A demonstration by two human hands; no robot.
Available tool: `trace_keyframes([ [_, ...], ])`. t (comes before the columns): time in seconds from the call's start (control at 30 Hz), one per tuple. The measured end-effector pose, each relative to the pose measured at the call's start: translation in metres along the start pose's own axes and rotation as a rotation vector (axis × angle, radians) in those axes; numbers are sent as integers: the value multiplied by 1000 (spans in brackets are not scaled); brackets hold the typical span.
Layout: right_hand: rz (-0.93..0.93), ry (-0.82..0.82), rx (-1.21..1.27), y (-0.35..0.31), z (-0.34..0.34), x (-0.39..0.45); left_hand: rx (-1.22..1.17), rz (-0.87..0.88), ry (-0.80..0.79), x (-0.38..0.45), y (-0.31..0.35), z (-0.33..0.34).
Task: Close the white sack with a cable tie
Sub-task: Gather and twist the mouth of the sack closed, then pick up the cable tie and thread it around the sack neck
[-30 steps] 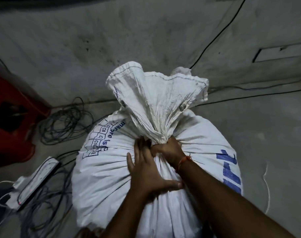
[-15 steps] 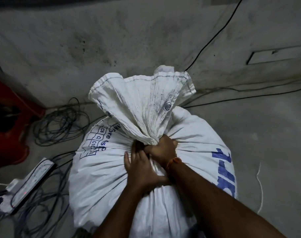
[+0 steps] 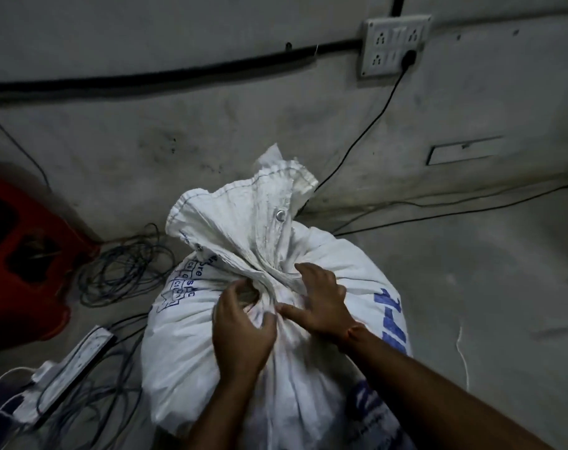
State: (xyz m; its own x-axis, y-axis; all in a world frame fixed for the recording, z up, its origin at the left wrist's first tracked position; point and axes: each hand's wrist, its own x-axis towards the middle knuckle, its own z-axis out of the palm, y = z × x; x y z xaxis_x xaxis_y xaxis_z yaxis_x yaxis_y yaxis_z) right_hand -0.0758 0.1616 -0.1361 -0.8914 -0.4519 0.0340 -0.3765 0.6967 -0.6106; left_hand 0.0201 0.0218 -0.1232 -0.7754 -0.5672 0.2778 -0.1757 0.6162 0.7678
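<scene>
On the concrete floor against the wall stood the white sack, stuffed full, its mouth bunched into a twisted neck with the loose top fanned out above it. The left hand was curled against the near-left side of the neck, fingers bent around the gathered cloth and apparently clutching it; the right hand lay over the right side with fingers spread and mostly straight, thumb reaching toward the left hand, pressing more than gripping. No cable tie could be made out at the neck or in either hand, so whether one was already on could not be told. With only one hand truly holding the gather, the likeliest trouble was the twist springing open, the stiff woven fabric working itself loose. A tie cinched too high on the flared top could slide off. The sack was bulging and top-heavy, and a hard pull could tip it toward the cables and power strip on the left.
</scene>
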Motion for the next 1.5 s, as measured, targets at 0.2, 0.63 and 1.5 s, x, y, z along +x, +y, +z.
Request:
trace_keyframes([
  [0.2, 75, 135, 136, 22, -69, -44, -175, 55, -218, -3, 62, 17],
  [0.63, 506, 407, 241, 249, -108, -142, -331, -28, -872, -95, 150, 255],
  [1.5, 1030, -73, 127, 479, 111, -208, -6, -558, -1099, -214, 15, 440],
])
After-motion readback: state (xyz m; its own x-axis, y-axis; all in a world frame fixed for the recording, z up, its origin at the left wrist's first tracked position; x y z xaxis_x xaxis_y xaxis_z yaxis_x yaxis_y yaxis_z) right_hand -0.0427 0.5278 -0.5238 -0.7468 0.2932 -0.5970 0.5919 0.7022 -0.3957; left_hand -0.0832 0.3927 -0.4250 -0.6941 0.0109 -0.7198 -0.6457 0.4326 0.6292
